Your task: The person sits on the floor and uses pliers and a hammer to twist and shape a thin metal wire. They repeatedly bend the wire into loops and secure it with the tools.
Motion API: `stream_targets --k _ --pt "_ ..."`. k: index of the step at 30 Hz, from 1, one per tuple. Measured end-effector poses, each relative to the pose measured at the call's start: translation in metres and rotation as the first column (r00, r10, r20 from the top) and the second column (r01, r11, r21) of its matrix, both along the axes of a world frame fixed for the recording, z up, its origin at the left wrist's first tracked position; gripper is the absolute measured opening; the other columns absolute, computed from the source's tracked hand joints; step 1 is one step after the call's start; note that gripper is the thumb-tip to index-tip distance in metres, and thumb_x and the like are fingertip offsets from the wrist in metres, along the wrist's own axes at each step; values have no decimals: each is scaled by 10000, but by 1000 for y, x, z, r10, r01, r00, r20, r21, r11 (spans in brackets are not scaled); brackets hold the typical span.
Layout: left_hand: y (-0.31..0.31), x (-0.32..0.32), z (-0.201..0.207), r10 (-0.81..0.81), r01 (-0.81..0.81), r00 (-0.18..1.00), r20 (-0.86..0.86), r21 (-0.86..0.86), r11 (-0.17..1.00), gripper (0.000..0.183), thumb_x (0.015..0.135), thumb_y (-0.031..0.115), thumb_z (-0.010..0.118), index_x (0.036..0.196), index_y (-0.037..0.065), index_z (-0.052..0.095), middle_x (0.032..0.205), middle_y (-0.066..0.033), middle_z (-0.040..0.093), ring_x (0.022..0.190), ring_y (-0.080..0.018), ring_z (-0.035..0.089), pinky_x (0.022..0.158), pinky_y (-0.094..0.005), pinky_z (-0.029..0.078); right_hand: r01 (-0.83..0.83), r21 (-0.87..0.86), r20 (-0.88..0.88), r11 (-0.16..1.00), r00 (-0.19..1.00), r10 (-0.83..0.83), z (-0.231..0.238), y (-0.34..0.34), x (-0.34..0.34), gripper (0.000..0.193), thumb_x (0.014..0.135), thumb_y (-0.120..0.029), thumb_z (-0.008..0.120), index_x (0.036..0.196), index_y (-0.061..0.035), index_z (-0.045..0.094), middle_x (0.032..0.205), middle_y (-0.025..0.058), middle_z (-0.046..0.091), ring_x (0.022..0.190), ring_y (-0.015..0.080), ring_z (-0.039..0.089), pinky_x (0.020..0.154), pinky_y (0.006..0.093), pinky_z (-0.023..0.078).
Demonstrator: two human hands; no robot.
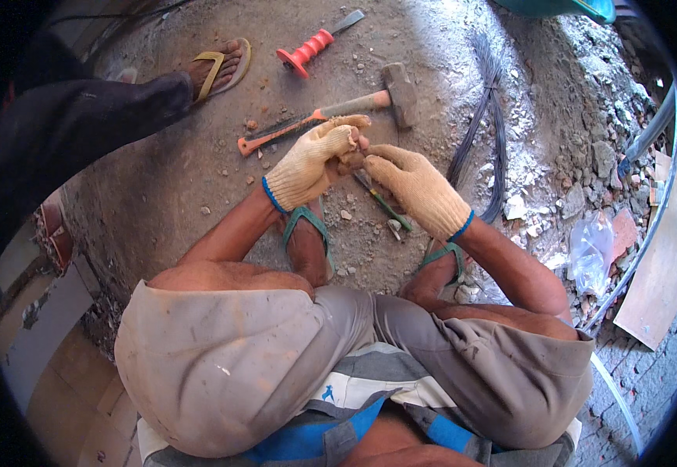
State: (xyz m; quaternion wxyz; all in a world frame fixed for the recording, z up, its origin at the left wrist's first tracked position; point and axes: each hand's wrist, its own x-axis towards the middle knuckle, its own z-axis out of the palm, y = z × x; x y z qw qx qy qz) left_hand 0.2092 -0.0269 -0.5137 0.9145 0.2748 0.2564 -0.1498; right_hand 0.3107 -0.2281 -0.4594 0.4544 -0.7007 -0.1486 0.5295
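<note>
Both my hands wear cream knitted gloves with blue cuffs and meet in front of my knees. On my left hand the fingers are bent, and bare fingertips show past the glove. My right hand has its fingers closed together, tips touching or nearly touching those of the left. Whatever sits between the fingertips is too small or hidden to make out. Just beyond them on the ground lies a sledgehammer with an orange and grey handle. Below the hands rests a thin tool with a green handle, partly covered by the right hand.
A chisel with a red grip lies farther off. To the right are a bent bundle of dark wire, rubble, a clear plastic bag, a board and a hose. At left, another person's sandalled foot stands nearby.
</note>
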Motion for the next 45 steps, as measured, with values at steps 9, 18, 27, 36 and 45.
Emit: stream_targets --k 9,18,27,36,45 --pt "-14 6 7 19 -19 1000 7 586 810 463 1034 134 671 1467 -2 579 1128 -44 734 948 -72 652 823 -228 537 143 73 199 987 968 -155 -23 -2 -11 354 1031 -223 636 1288 12 695 1115 176 773 1002 224 746 864 357 566" --pt "-21 10 3 84 -61 996 -13 580 812 493 1035 155 667 1481 -23 558 1174 -51 745 983 -59 631 858 -226 509 78 134 555 988 820 -140 -36 -1 -13 255 990 -151 659 1213 -66 748 1085 208 759 1014 394 742 847 428 586" --pt "54 8 -21 -389 122 860 -329 874 -470 539 905 387 785 1354 112 668 1160 -114 703 1105 -334 670 959 -449 536 122 114 531 986 831 -164 -28 -9 18 262 1016 -153 667 1229 -25 751 1068 175 782 975 197 762 867 340 567" --pt "65 23 -26 -520 170 711 -474 833 -526 466 913 438 771 1154 51 671 1092 -156 694 1029 -362 690 882 -474 550 126 104 445 987 881 -160 -29 -6 15 296 1022 -181 649 1249 -16 743 1115 176 785 1023 224 750 903 344 563" --pt "37 33 20 -627 676 734 -261 365 640 372 1055 420 625 1190 73 620 863 30 596 657 -64 569 566 -245 496 -40 48 241 998 970 28 16 -6 7 330 1005 -222 656 1253 -24 746 1145 181 776 1048 227 747 948 365 558"
